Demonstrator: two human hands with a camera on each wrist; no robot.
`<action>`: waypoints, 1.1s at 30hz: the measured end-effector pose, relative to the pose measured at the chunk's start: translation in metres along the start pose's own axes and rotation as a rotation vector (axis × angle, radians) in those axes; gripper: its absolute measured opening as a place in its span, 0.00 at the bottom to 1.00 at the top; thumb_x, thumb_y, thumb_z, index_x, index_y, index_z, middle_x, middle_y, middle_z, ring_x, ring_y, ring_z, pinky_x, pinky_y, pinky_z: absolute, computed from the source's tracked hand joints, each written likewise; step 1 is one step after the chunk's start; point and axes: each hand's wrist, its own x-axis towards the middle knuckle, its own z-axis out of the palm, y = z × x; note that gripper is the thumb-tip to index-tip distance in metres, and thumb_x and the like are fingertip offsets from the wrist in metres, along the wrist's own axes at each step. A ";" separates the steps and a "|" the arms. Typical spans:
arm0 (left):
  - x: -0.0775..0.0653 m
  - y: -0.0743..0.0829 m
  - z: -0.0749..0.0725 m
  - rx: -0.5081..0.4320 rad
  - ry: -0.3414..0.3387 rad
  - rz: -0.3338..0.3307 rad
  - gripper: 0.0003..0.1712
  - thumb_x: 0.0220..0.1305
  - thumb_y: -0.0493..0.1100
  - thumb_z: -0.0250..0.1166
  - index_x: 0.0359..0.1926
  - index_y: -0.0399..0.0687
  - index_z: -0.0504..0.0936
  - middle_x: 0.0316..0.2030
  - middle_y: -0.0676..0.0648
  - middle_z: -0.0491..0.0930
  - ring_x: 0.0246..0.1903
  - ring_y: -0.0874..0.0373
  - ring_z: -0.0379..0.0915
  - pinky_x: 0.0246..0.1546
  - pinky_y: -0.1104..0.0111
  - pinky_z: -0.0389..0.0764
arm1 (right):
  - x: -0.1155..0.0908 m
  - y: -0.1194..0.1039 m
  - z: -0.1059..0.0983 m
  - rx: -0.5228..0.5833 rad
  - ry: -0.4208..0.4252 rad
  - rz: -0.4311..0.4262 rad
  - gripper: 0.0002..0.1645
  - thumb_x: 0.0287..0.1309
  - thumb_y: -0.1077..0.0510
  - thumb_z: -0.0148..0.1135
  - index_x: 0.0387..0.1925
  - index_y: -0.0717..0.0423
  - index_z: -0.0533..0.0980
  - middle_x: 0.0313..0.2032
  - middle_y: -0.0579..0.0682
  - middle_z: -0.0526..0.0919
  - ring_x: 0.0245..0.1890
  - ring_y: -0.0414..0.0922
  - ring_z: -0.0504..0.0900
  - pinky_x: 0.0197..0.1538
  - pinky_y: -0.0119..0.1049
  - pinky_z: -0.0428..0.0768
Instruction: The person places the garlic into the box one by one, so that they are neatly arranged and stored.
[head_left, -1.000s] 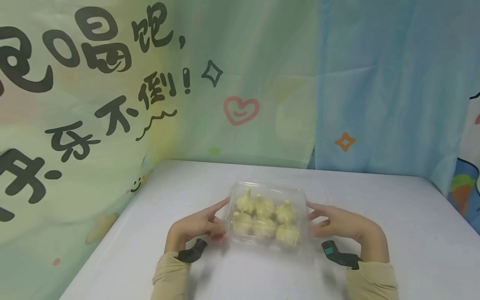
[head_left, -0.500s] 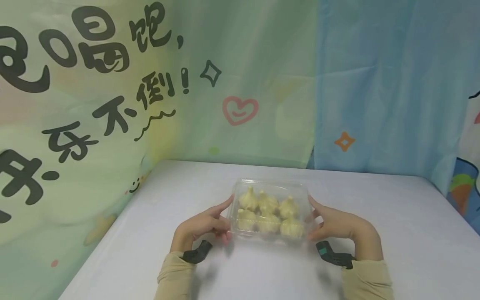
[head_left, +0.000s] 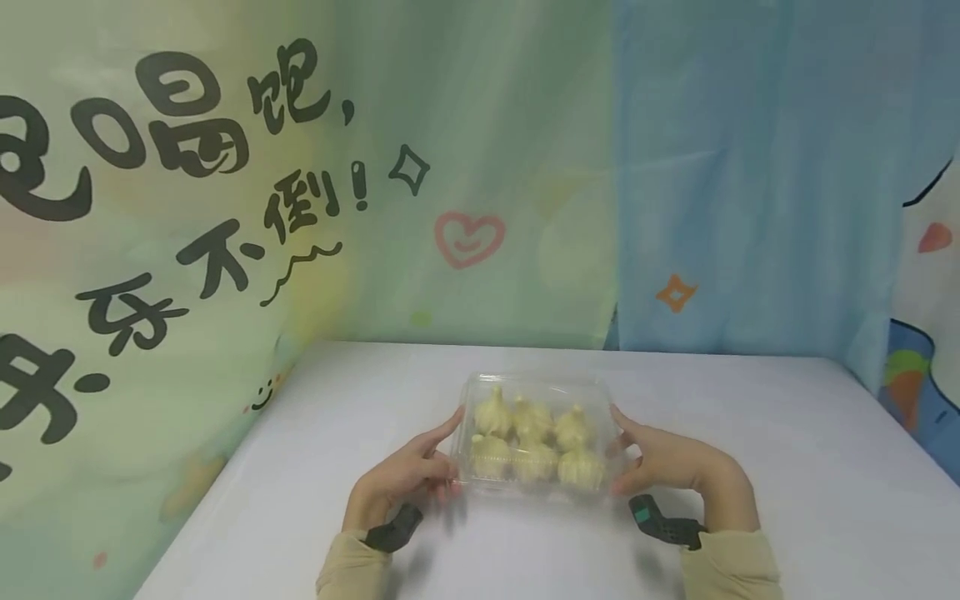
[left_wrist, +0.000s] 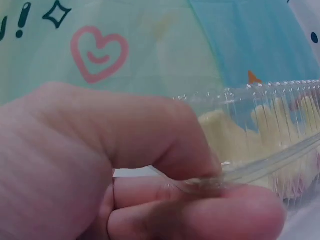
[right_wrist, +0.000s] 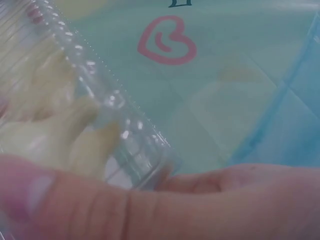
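A clear plastic clamshell box (head_left: 542, 385), its lid closed, holds several pale garlic bulbs (head_left: 532, 421) in two rows. At its left side, my left hand (head_left: 408, 475) grips the box. The left wrist view shows the thumb (left_wrist: 185, 145) above the box's rim (left_wrist: 265, 167) and curled fingers (left_wrist: 215, 212) below it. My right hand (head_left: 667, 458) holds the opposite side. In the right wrist view, its thumb (right_wrist: 75, 205) lies across the near side of the box and other fingers show behind a corner; their tips are hidden.
The box is over a white-covered table (head_left: 750, 400). Behind stands a printed cloth backdrop (head_left: 525, 292) with large dark characters at the left and a blue panel at the right. Each wrist wears a black strap-on device (head_left: 395, 527).
Both hands have come in firmly on the box's sides, the right one moving left. The box has shifted slightly right. The head view has tilted up a little.
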 end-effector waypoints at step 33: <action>-0.006 0.026 -0.005 0.382 0.152 -0.109 0.40 0.61 0.42 0.63 0.72 0.51 0.57 0.34 0.47 0.83 0.31 0.56 0.81 0.32 0.64 0.80 | 0.012 0.007 -0.001 -0.047 0.019 -0.013 0.64 0.50 0.50 0.71 0.73 0.63 0.38 0.59 0.64 0.72 0.50 0.54 0.80 0.50 0.50 0.79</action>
